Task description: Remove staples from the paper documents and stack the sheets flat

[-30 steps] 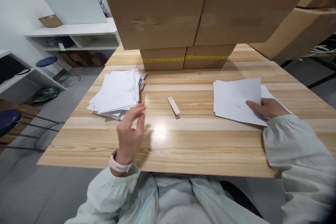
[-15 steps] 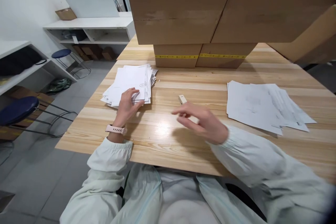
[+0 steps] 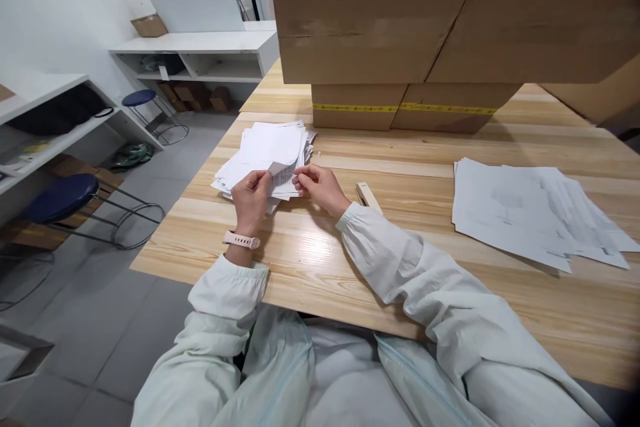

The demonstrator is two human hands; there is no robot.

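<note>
A loose stack of printed paper sheets [image 3: 273,143] lies on the left part of the wooden table. My left hand [image 3: 251,199] is closed in a pinch on the near corner of the top sheet, which is lifted and folded back, and printed text shows beneath it. My right hand [image 3: 323,188] is closed at the stack's right edge, thumb and finger pinching at the paper there. How many sheets it grips is hard to make out. A cream stapler [image 3: 367,197] rests beside my right wrist, touched by neither hand.
Another spread pile of paper [image 3: 510,203] lies on the table's right side. Large cardboard boxes [image 3: 360,20] are stacked at the back and overhang the wooden table [image 3: 200,240]. Blue stools [image 3: 65,197] and white shelves [image 3: 200,43] stand to the left.
My right hand has moved left from near the stapler to the left stack. My left hand has closed on the top sheet and lifted its corner. The view has shifted slightly left.
</note>
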